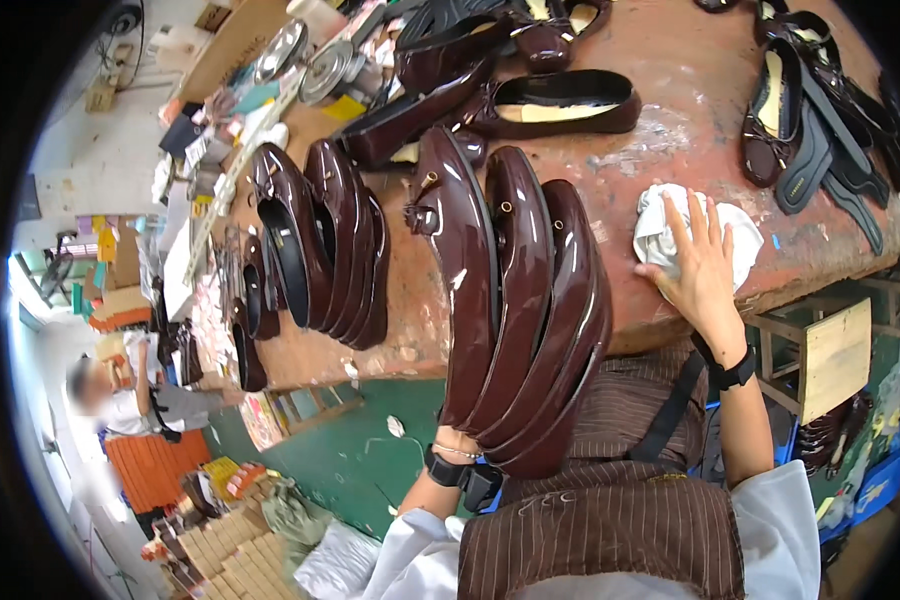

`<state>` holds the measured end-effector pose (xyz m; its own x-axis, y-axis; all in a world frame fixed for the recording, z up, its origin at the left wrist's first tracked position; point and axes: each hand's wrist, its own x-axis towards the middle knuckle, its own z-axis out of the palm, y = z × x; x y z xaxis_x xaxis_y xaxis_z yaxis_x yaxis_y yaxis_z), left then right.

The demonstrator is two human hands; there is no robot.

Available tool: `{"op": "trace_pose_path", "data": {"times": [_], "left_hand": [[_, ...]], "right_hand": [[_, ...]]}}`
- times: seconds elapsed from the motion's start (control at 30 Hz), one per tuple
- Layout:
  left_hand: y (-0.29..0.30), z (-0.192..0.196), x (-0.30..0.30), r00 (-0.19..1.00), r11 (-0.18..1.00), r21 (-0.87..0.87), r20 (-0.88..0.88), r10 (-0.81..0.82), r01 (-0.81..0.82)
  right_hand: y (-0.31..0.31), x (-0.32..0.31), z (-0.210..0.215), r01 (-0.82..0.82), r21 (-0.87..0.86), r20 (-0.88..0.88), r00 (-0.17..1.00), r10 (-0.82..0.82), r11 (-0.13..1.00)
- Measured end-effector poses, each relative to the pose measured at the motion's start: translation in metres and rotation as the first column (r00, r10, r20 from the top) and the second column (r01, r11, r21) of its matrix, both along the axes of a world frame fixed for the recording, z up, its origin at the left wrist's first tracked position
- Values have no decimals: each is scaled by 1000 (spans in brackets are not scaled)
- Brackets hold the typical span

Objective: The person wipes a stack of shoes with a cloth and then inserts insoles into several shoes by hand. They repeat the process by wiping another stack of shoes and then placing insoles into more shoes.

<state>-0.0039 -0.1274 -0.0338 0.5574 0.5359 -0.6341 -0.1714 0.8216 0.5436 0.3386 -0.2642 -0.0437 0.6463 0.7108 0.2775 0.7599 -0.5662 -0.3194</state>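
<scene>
A stack of glossy burgundy flat shoes (pixel 470 290), nested side by side with toes pointing away, is held up in front of me over the table's near edge. My left hand (pixel 458 440) grips the stack from underneath; only the wrist side shows, and the shoes hide its fingers. To the right, my right hand (pixel 698 255) lies with fingers spread over a crumpled white cloth (pixel 660 225) on the worn reddish table (pixel 625 165). A second nested group of burgundy shoes (pixel 340 250) stands on the table left of the held stack.
More burgundy flats (pixel 570 105) lie across the back of the table. At the right are further shoes and dark insoles (pixel 805 180). Round metal lids (pixel 325 70) sit among clutter at the far left. Below right stands a wooden stool (pixel 835 360). Another person (pixel 140 395) works at the left.
</scene>
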Motion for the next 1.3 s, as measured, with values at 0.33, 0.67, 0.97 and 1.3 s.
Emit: {"op": "trace_pose_path", "data": {"times": [0.33,0.67,0.97,1.3], "left_hand": [[-78,-68,-37,993,990,-73,0,118,-118],[-144,-96,-60,992,986,-115,29,125,-121],[-176,-123,-57,987,984,-113,58,146,-139],[-201,-137,-45,989,992,-57,89,118,-113]], "right_hand": [[34,-43,84,-199,441,-528,731,433,875],[161,-48,52,-720,269,-428,506,749,640],[184,-130,106,-922,-382,-736,348,580,68],[189,-110,73,-978,-105,-5,182,983,180]]}}
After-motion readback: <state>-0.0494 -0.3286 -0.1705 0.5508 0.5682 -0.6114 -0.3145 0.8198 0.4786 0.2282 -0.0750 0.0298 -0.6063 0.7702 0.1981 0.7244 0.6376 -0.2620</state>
